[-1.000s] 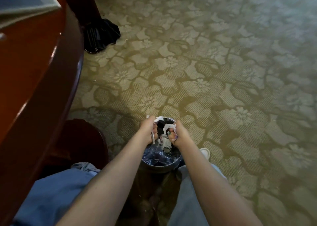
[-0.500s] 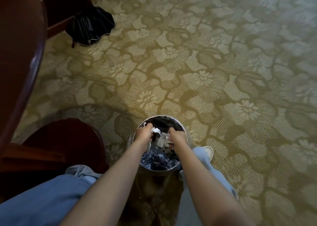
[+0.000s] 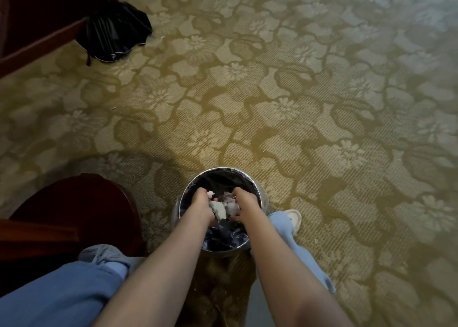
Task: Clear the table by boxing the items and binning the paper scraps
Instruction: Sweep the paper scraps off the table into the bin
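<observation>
A round metal bin (image 3: pixel 184 197) with a dark plastic liner stands on the carpet between my legs. Both hands reach down inside its mouth. My left hand (image 3: pixel 202 201) and my right hand (image 3: pixel 244 201) hold a bunch of white and grey paper scraps (image 3: pixel 221 207) between them, fingers curled around the bundle. The scraps sit below the bin's rim, above the dark liner. Most of my fingertips are hidden by the paper.
A dark red wooden chair seat (image 3: pixel 74 210) is at the lower left, close to the bin. A folded black umbrella (image 3: pixel 114 31) lies on the patterned carpet (image 3: pixel 297 91) at the upper left beside dark wooden furniture (image 3: pixel 42 16). My white shoe (image 3: pixel 293 216) is right of the bin.
My hands have lowered the paper scraps from above the rim down into the bin. My view has swung away from the red table, which is out of sight now.
</observation>
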Motion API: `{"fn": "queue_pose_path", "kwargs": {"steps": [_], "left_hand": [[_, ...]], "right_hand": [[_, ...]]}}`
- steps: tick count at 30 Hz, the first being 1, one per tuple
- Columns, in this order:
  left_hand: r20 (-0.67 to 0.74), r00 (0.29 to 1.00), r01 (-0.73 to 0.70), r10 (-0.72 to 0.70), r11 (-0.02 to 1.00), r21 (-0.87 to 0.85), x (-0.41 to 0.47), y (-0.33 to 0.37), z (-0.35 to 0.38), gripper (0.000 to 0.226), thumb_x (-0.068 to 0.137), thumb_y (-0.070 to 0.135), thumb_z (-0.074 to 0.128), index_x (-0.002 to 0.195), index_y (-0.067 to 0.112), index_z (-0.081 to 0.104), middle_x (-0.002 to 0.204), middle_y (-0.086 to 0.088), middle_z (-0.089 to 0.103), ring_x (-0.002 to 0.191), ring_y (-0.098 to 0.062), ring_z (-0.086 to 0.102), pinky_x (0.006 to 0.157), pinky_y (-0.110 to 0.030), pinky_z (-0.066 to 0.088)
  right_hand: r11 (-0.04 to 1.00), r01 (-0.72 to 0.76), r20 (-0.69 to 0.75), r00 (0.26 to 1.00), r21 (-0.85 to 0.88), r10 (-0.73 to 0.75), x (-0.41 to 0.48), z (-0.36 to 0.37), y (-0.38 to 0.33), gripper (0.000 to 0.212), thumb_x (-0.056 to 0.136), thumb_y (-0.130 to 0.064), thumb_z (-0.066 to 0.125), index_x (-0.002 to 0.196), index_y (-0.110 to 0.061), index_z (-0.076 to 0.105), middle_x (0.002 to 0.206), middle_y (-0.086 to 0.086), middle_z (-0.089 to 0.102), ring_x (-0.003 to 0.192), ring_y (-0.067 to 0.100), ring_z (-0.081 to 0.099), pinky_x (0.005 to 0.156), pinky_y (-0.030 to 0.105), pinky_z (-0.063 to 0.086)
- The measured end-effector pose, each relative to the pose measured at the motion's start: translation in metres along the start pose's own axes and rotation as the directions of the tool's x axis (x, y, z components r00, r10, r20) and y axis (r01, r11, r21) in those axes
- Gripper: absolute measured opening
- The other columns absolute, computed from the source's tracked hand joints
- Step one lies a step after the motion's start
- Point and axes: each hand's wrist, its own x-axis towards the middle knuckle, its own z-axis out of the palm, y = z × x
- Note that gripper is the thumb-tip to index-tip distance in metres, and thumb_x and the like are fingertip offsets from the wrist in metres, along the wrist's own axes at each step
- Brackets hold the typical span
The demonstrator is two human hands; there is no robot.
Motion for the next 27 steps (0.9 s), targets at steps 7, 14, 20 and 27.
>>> {"fn": "queue_pose_path", "kwargs": {"steps": [7, 14, 20, 27], "left_hand": [[-0.053, 0.989, -0.134, 0.136, 0.990, 0.036, 0.010, 0.005, 0.001, 0.031, 0.096, 0.019, 0.032, 0.067, 0.011, 0.039, 0.071, -0.007, 0.039, 0.058, -0.018, 0.035, 0.055, -0.027, 0.033], [0.003, 0.997, -0.071, 0.073, 0.961, 0.267, 0.000, 0.002, -0.006, 0.047, 0.102, 0.029, 0.022, 0.129, 0.004, 0.051, 0.091, -0.010, 0.048, 0.087, -0.029, 0.051, 0.102, -0.048, 0.033], [0.067, 0.991, -0.131, 0.116, 0.944, 0.304, -0.028, 0.006, -0.010, 0.051, 0.103, 0.034, 0.018, 0.138, 0.010, 0.046, 0.151, -0.016, 0.029, 0.139, -0.030, 0.028, 0.112, -0.044, 0.021], [0.174, 0.966, -0.233, 0.193, 0.937, 0.258, -0.078, 0.015, -0.017, 0.052, 0.102, 0.036, 0.016, 0.137, 0.013, 0.048, 0.150, -0.017, 0.031, 0.140, -0.030, 0.026, 0.113, -0.044, 0.020]], "right_hand": [[1.000, -0.011, -0.019, 1.000, 0.024, 0.011, -0.005, -0.005, -0.003, 0.012, 0.094, -0.016, 0.042, 0.098, -0.005, 0.045, 0.072, 0.006, 0.039, 0.081, 0.022, 0.050, 0.092, 0.041, 0.047], [0.998, 0.037, -0.030, 0.999, 0.051, -0.036, -0.007, -0.006, 0.000, 0.015, 0.092, -0.014, 0.041, 0.082, -0.007, 0.049, 0.065, 0.004, 0.039, 0.056, 0.016, 0.036, 0.061, 0.031, 0.037], [0.995, 0.097, -0.006, 0.995, 0.024, -0.097, -0.019, -0.012, 0.004, 0.018, 0.091, -0.020, 0.042, 0.103, -0.008, 0.048, 0.070, 0.004, 0.042, 0.059, 0.019, 0.039, 0.079, 0.037, 0.046], [0.965, 0.153, 0.127, 0.975, 0.213, -0.182, -0.058, -0.038, 0.008, 0.032, 0.098, -0.019, 0.037, 0.124, -0.007, 0.051, 0.127, 0.018, 0.050, 0.119, 0.031, 0.049, 0.096, 0.039, 0.042]]}}
